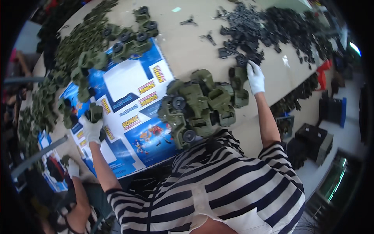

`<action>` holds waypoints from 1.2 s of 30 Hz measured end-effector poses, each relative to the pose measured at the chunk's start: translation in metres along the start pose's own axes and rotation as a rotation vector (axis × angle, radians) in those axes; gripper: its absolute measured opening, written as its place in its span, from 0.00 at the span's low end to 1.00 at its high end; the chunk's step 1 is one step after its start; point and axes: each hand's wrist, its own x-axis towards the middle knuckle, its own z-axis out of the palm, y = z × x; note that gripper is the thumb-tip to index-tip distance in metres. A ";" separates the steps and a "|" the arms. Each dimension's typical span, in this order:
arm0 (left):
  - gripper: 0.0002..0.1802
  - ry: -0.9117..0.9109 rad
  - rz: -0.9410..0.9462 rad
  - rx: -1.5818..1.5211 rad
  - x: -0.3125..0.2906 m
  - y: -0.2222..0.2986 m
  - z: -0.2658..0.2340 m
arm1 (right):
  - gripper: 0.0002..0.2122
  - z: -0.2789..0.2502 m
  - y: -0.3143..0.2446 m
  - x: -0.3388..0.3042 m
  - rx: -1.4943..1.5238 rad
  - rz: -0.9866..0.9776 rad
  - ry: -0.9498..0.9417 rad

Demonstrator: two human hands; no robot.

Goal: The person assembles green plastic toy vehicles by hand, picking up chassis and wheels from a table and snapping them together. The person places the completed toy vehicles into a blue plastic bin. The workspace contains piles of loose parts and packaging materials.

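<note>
My left hand [92,130], in a white glove, is closed on an olive-green toy vehicle part [94,112] above the blue printed sheet [126,136]. Part of that piece is hidden by the glove. My right hand [256,78], also gloved, reaches to the near edge of a heap of black plastic parts [249,29]. Its fingers look drawn together at the dark pieces; what they grip is too small to make out. Just left of it lies an olive-green toy vehicle body [239,91], beside a cluster of green toy vehicles with black wheels [198,101].
A big pile of small green parts [80,48] covers the far left of the table [183,50]. More green vehicles [130,43] line the sheet's far edge. Two loose black pieces [208,38] lie mid-table. A co-worker's gloved hand [73,168] is at lower left. Dark crates [311,140] stand at right.
</note>
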 end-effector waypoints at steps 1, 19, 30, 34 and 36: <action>0.42 -0.104 0.062 -0.252 -0.008 -0.001 0.014 | 0.13 0.002 0.000 0.006 0.025 -0.003 0.003; 0.51 -0.159 0.541 0.429 -0.107 0.144 -0.012 | 0.21 0.113 -0.068 0.062 -0.719 -0.301 -0.545; 0.53 -0.153 -0.822 -1.569 -0.138 0.125 0.057 | 0.14 0.117 -0.020 0.091 -0.407 -0.120 -0.625; 0.32 -0.063 -0.850 -1.694 -0.095 0.122 0.086 | 0.15 0.120 -0.059 0.075 0.722 0.260 -0.543; 0.23 0.057 -0.785 -1.631 -0.087 0.132 0.087 | 0.14 0.131 -0.051 0.062 0.924 0.450 -0.459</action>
